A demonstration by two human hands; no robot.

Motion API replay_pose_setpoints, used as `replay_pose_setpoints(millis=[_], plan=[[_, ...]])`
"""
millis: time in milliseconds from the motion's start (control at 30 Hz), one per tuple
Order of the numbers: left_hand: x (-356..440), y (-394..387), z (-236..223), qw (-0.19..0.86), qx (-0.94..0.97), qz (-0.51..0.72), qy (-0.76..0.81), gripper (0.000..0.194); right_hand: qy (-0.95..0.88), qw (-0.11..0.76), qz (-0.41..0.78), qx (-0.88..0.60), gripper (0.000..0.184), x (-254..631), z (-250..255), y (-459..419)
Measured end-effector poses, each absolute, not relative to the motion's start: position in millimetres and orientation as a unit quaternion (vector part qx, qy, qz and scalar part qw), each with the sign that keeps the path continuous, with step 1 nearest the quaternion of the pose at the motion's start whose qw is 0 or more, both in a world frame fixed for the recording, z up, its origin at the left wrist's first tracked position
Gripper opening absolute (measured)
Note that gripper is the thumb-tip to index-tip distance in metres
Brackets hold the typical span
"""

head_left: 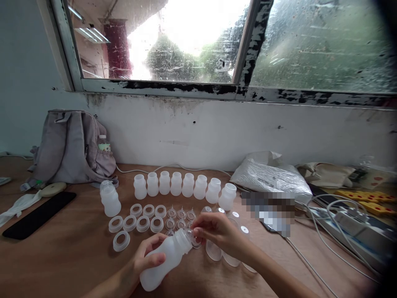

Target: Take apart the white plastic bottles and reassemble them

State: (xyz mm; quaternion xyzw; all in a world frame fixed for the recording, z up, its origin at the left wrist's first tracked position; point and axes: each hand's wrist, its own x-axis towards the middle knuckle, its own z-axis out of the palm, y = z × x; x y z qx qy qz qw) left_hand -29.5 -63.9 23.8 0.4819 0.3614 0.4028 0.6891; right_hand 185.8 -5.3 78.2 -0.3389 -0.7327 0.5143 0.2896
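Brown tabletop [74, 260], frosted white bottle [170, 252]

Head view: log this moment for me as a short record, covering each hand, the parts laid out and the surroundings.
Left hand: wrapped around a white bottle, tilted, mouth toward the right hand
Right hand: fingertips at a clear piece by that mouth; exact grip unclear
Back row: eight open bottles, upright
Left of row: one bottle with a clear top
Rings: eight white rings
Against wall: grey backpack
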Motion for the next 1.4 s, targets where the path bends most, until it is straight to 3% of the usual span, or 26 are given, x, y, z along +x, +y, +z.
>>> replay_pose_setpoints(millis=[500,700,867,1400], plan=[[-30.8,-64.4,21.8,0.678,0.524,0.381,0.347,0.045,-0.812,0.254,0.391,-0.352,0.044,179.4,80.4,-14.0],[-30.3,-64.1,20.7,0.596,0.565,0.430,0.375,0.044,-0.777,0.238,0.444,-0.377,0.029,182.7,80.2,-15.0],[-30.9,-63.3,18.8,0.562,0.596,0.425,0.384,0.045,-0.772,0.185,0.488,-0.363,0.035,182.5,77.4,-15.3],[-27.5,-67.1,14.2,0.801,0.371,0.363,0.297,0.038,-0.765,0.218,0.569,-0.208,0.031,183.8,94.9,-25.1]])
